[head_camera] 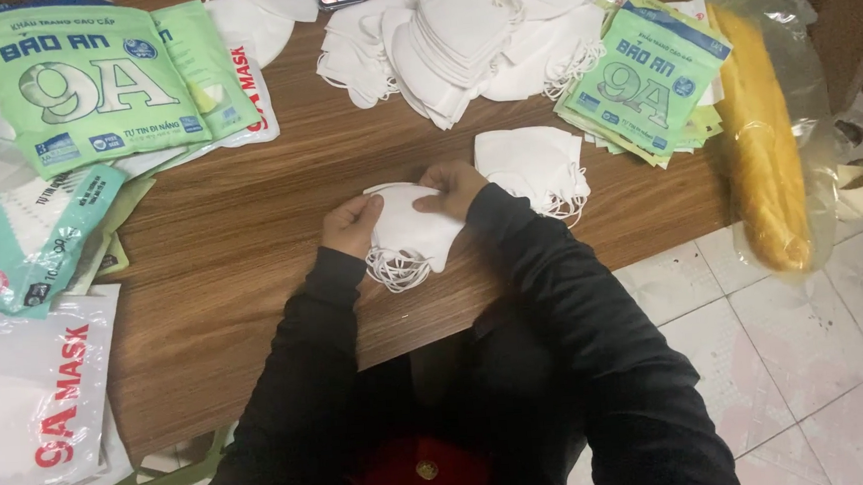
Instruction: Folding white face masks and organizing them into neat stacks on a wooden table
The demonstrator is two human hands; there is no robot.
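Far to the left of our hands lie green and clear mask pouches point(62, 85). Our left hand point(351, 225) and right hand point(453, 188) are close together, both clamped on a small stack of white masks point(411, 229) held just above the wooden table point(241, 234). Its ear loops point(396, 272) dangle below; we judge they could tangle or the stack could fan apart if our grip loosens. Just right of our right hand sits another mask stack point(532, 164), which a sleeve could knock askew.

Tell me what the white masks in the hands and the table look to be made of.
White folded face masks, held by left hand and right hand: seemingly soft matte non-woven fabric with thin elastic loops. Brown table: wood or wood-look laminate, judging by streaked grain and slight sheen.
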